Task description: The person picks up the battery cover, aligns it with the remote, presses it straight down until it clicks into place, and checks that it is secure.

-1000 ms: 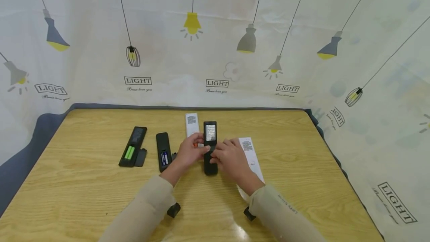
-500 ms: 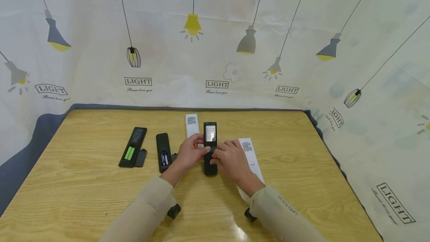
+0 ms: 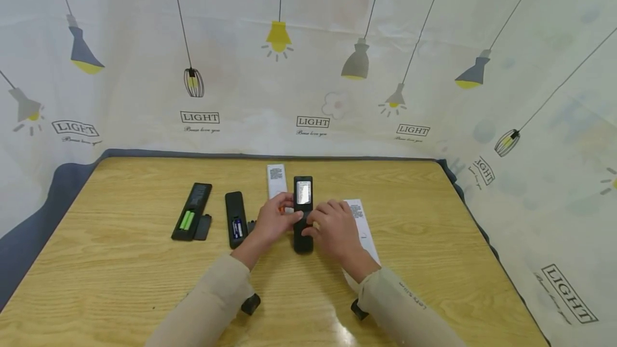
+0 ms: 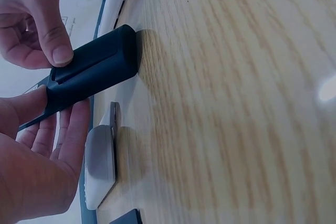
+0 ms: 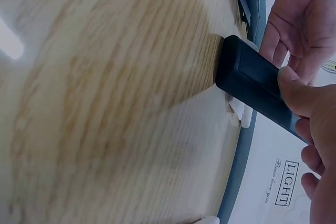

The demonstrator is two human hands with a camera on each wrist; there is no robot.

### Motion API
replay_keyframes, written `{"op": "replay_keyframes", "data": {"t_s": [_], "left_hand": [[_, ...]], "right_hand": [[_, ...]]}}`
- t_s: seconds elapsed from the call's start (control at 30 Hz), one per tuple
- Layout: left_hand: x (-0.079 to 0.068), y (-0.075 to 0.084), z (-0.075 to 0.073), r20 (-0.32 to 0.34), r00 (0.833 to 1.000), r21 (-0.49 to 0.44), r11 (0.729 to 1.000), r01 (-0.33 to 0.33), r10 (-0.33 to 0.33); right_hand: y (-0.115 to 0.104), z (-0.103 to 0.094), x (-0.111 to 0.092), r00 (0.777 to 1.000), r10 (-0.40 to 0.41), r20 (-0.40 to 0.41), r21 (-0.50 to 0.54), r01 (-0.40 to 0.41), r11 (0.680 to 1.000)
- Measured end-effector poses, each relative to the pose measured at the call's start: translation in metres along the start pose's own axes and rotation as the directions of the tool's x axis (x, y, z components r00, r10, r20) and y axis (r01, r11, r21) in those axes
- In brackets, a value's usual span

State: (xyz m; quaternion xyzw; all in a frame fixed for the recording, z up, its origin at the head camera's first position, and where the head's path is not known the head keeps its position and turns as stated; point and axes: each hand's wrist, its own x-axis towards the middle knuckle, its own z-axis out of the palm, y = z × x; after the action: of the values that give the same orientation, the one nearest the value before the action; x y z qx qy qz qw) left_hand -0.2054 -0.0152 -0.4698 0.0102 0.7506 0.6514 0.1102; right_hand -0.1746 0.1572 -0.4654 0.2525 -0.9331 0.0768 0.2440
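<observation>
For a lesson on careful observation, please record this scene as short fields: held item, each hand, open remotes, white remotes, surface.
Held item: black remote, back label visible
Left hand: holds black remote
Right hand: grips black remote, thumb on its back
Open remotes: leftmost remote, green batteries; neighbouring remote, blue batteries
White remotes: far white remote, right white remote, both partly hidden
Surface: wooden table

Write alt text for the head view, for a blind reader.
A person's left hand and right hand grip a black remote, back up, at a wooden table. To the left lie two more black remotes, green batteries showing in one, blue batteries in the other; two white remotes are partly hidden.
</observation>
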Motion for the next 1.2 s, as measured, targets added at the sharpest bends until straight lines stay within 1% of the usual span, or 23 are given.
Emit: {"op": "replay_keyframes", "data": {"t_s": [0.13, 0.27, 0.4, 0.5, 0.83, 1.07, 1.2], "left_hand": [[-0.0008, 0.0012, 0.0000, 0.003, 1.000, 0.016, 1.000, 0.002, -0.002], [-0.0011, 0.0010, -0.0001, 0.008, 1.000, 0.018, 1.000, 0.002, -0.002], [-0.0012, 0.0003, 0.0004, 0.008, 1.000, 0.010, 1.000, 0.000, 0.000], [-0.0007, -0.0003, 0.0009, 0.009, 1.000, 0.003, 1.000, -0.002, 0.002], [-0.0010, 0.0015, 0.0005, 0.007, 1.000, -0.001, 1.000, 0.022, -0.022], [-0.0006, 0.0001, 0.0009, -0.003, 1.000, 0.007, 1.000, 0.015, -0.015], [-0.0007, -0.0004, 0.0010, -0.013, 1.000, 0.014, 1.000, 0.019, -0.019]], "right_hand": [[0.0057, -0.0011, -0.0016, 0.998, 0.062, 0.019, 0.027, -0.063, 0.998], [0.0093, -0.0046, -0.0017, 0.985, 0.136, 0.109, -0.013, -0.135, 0.991], [0.0094, -0.0050, 0.0001, 0.966, 0.158, 0.205, -0.047, -0.151, 0.987], [0.0089, -0.0043, 0.0014, 0.955, 0.166, 0.247, -0.051, -0.158, 0.986], [0.0099, -0.0023, 0.0042, 0.943, 0.185, 0.276, 0.011, -0.196, 0.981], [0.0097, -0.0018, 0.0039, 0.942, 0.187, 0.279, 0.071, -0.214, 0.974], [0.0086, -0.0008, 0.0051, 0.937, 0.199, 0.289, 0.086, -0.232, 0.969]]}}
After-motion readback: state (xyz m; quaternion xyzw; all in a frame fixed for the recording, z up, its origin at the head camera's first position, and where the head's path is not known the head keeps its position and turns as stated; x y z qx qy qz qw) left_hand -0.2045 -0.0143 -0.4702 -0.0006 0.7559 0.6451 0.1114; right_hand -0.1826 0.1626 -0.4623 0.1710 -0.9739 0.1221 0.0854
